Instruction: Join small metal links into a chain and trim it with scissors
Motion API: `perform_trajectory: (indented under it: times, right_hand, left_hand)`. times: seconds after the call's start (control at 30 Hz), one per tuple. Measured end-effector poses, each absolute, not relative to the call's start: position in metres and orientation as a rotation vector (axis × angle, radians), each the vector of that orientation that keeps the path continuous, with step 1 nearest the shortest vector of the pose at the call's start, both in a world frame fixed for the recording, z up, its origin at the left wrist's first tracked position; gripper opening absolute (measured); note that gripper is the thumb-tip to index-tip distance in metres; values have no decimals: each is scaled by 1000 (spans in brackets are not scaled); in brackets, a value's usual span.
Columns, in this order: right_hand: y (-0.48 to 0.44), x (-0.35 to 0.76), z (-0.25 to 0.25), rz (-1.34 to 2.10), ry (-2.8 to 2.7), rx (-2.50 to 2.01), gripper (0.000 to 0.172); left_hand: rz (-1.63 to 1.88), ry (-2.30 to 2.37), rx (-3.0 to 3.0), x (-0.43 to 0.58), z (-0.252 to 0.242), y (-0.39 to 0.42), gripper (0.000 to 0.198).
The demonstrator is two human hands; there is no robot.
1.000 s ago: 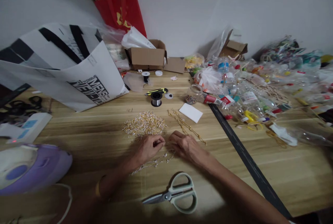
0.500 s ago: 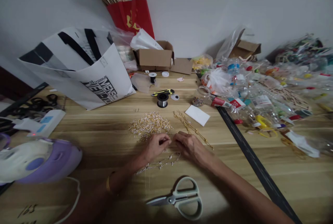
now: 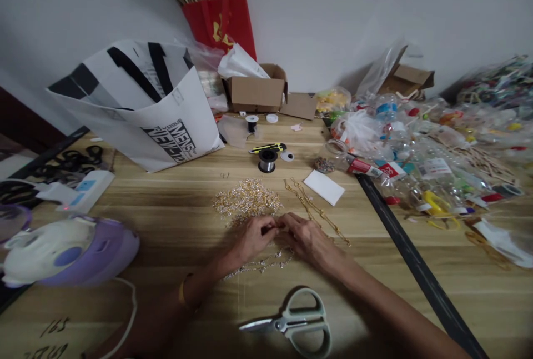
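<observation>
My left hand [image 3: 257, 237] and my right hand [image 3: 303, 234] meet at the fingertips over the wooden table, both pinched closed. Whatever lies between the fingers is too small or too hidden to name. Just beyond my left hand is a pile of gold and clear beads [image 3: 247, 199]. A silver beaded chain [image 3: 264, 263] lies on the near side of both hands, partly under my right hand. To the right of my right hand are gold chains [image 3: 318, 212]. Scissors [image 3: 297, 323] with pale handles rest nearest to me, blades partly apart and pointing left.
A wire spool [image 3: 267, 161], a yellow utility knife [image 3: 266, 148], a white pad [image 3: 324, 187] and a jar of beads [image 3: 331, 156] lie farther back. Left are a purple-white appliance [image 3: 79, 250], a power strip [image 3: 89, 189] and a white bag [image 3: 166, 125]. Plastic bottles [image 3: 416, 153] crowd the right.
My two hands have come together, and the gap between their fingertips has closed. The whole view has shifted slightly, so the things on the table appear farther right.
</observation>
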State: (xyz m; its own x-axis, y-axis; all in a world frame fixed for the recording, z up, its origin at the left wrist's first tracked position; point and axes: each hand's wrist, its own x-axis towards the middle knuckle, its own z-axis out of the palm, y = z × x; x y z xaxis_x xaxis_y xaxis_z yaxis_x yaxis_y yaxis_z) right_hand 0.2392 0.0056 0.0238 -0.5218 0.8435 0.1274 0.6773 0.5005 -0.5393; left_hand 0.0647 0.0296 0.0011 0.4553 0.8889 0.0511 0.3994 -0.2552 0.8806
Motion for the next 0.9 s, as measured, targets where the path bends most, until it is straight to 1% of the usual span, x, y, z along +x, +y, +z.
perform_trajectory:
  times: [0.1,0.23,0.4,0.67,0.9]
  right_hand:
    - [12,237,24,617,-2387,-1248,7]
    - [20,237,25,604,-2394,-1232,11]
    - [27,244,25,545,-2330,-1284,10]
    - [37,269,25,527,-2345,-1339,12]
    - [40,277,36,509,-2352,-1458,15]
  left_hand:
    - [742,1070,1783,63,-1,32,13]
    - [790,1065,1724,59,0,36,15]
    - [779,1076,1687,52,3,42,15]
    - [824,1105,1573,42,-13,52,19]
    - [820,1141,1540,39,-10,54,21]
